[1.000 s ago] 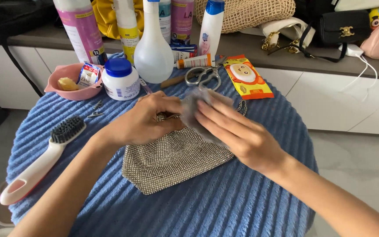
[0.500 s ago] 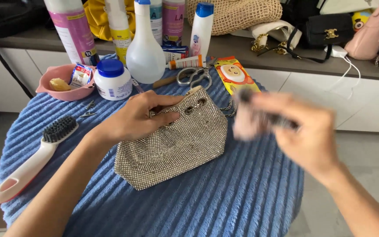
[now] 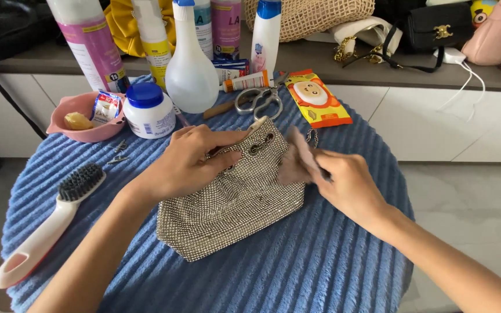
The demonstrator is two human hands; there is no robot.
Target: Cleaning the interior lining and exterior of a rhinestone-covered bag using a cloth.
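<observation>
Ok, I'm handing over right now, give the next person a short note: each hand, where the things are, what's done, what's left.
Left hand: pressed flat on the silver rhinestone bag, holding it down near its top opening.
Right hand: pinching a small pinkish cloth against the bag's upper right edge.
Bag lies on the blue ribbed table cover. White brush lies at the left, untouched; spray bottle, white jar and scissors stand behind the bag.
Done: bag laid flat and steadied, cloth on it.
Left: how much is wiped cannot be told; likely the remaining surface.
</observation>
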